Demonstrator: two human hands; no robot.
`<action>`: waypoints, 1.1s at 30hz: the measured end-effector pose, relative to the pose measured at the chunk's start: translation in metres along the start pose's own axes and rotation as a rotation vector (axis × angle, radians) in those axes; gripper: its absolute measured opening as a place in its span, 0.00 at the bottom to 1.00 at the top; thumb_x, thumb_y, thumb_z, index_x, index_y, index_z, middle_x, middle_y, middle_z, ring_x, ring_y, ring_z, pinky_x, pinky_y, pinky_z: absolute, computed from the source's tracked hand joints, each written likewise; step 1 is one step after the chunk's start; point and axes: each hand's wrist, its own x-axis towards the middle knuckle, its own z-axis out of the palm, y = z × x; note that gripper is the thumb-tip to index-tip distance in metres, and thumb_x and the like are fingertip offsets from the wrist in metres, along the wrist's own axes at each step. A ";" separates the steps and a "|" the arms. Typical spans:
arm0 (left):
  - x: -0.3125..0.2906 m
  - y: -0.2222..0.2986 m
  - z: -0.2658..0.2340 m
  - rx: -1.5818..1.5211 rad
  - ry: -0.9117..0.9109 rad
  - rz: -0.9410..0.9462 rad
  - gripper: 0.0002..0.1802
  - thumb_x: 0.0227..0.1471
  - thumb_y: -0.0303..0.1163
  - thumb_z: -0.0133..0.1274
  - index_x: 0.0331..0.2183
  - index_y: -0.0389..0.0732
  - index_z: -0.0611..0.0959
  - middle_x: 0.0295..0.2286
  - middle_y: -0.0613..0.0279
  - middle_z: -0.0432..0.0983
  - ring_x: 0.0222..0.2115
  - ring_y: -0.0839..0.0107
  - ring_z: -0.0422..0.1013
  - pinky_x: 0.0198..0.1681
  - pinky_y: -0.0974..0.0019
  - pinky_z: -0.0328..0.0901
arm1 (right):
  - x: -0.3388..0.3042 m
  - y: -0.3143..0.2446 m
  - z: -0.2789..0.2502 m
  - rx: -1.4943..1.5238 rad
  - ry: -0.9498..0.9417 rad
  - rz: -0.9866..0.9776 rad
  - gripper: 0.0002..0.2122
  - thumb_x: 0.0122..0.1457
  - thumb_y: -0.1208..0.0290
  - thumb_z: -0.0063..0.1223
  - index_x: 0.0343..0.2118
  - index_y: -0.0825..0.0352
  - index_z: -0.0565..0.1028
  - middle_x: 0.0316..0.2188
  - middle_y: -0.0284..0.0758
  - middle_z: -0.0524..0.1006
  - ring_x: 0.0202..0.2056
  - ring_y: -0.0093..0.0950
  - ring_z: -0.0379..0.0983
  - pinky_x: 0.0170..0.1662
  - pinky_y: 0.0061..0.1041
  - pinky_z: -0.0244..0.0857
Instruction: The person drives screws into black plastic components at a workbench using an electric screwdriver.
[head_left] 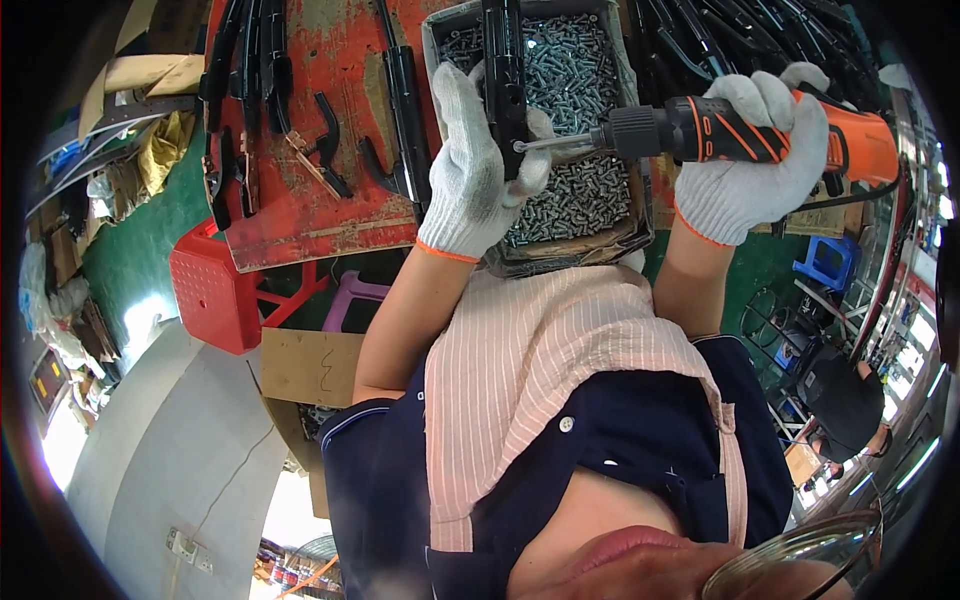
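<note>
My left hand point(470, 165), in a white knit glove with an orange cuff, is closed around a black tubular handle point(504, 70), which looks like part of a welding electrode holder. The handle stands lengthwise over a cardboard box point(640, 185) full of small silver screws point(575, 75). My gloved right hand point(755, 160) grips an orange and black power screwdriver point(690, 130) lying level. Its long bit point(560, 143) points left, and the tip meets the side of the handle beside my left fingers. A screw head seems to show at the tip, partly hidden by my fingers.
On the worn red table point(290, 225), several black handles point(265, 60) and loose copper-and-black jaw parts point(315, 160) lie left of the box. More black handles point(690, 40) are piled at the right. A red stool point(215, 285) and an open carton point(310, 365) stand near the table's front edge.
</note>
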 end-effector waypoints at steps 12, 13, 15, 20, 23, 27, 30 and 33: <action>-0.003 0.003 0.011 0.059 0.042 0.011 0.38 0.55 0.71 0.29 0.51 0.49 0.65 0.23 0.64 0.71 0.13 0.78 0.60 0.12 0.77 0.50 | -0.020 0.006 0.036 -0.187 -0.097 -0.114 0.08 0.58 0.78 0.46 0.41 0.63 0.66 0.18 0.28 0.61 0.18 0.20 0.57 0.25 0.21 0.58; -0.003 0.003 0.015 0.105 0.076 0.017 0.37 0.55 0.70 0.29 0.47 0.48 0.67 0.22 0.66 0.70 0.12 0.78 0.60 0.12 0.76 0.50 | -0.021 0.006 0.040 -0.221 -0.096 -0.125 0.09 0.57 0.78 0.46 0.41 0.63 0.66 0.18 0.28 0.61 0.18 0.20 0.57 0.25 0.21 0.58; -0.003 0.001 0.018 0.085 0.100 0.002 0.36 0.56 0.70 0.29 0.48 0.49 0.67 0.23 0.66 0.70 0.13 0.78 0.60 0.12 0.76 0.50 | -0.022 0.008 0.046 -0.279 -0.100 -0.133 0.11 0.56 0.79 0.47 0.42 0.63 0.65 0.17 0.27 0.62 0.17 0.19 0.58 0.24 0.21 0.58; -0.002 0.000 0.007 0.053 0.034 -0.036 0.34 0.57 0.68 0.29 0.48 0.51 0.67 0.24 0.67 0.70 0.13 0.79 0.60 0.13 0.77 0.49 | -0.021 0.016 0.058 -0.427 -0.122 -0.136 0.14 0.54 0.81 0.50 0.43 0.62 0.65 0.15 0.27 0.63 0.15 0.18 0.59 0.21 0.20 0.60; -0.003 0.002 0.009 0.034 0.069 -0.100 0.34 0.57 0.68 0.28 0.48 0.51 0.67 0.24 0.67 0.70 0.13 0.80 0.59 0.13 0.78 0.48 | -0.023 0.010 0.032 -0.349 -0.105 -0.112 0.16 0.53 0.82 0.50 0.45 0.62 0.64 0.15 0.28 0.63 0.14 0.18 0.59 0.21 0.20 0.60; -0.003 0.007 0.009 -0.063 0.072 -0.108 0.36 0.55 0.70 0.29 0.50 0.52 0.66 0.25 0.68 0.69 0.13 0.81 0.58 0.13 0.79 0.48 | -0.012 0.007 0.030 -0.266 -0.165 -0.024 0.18 0.53 0.83 0.49 0.46 0.59 0.64 0.19 0.27 0.65 0.15 0.18 0.59 0.21 0.20 0.60; -0.003 0.007 0.009 -0.080 0.055 -0.031 0.40 0.57 0.68 0.28 0.60 0.50 0.54 0.22 0.66 0.69 0.11 0.80 0.58 0.11 0.78 0.49 | -0.002 0.000 0.049 -0.315 -0.292 0.049 0.20 0.52 0.84 0.47 0.46 0.56 0.66 0.26 0.26 0.67 0.17 0.17 0.60 0.22 0.20 0.60; -0.001 0.008 0.008 -0.008 0.027 -0.024 0.40 0.58 0.67 0.28 0.61 0.50 0.54 0.22 0.66 0.69 0.10 0.80 0.57 0.11 0.78 0.49 | 0.007 -0.008 0.065 -0.365 -0.411 0.115 0.22 0.51 0.86 0.46 0.47 0.52 0.67 0.32 0.24 0.69 0.19 0.16 0.60 0.23 0.20 0.60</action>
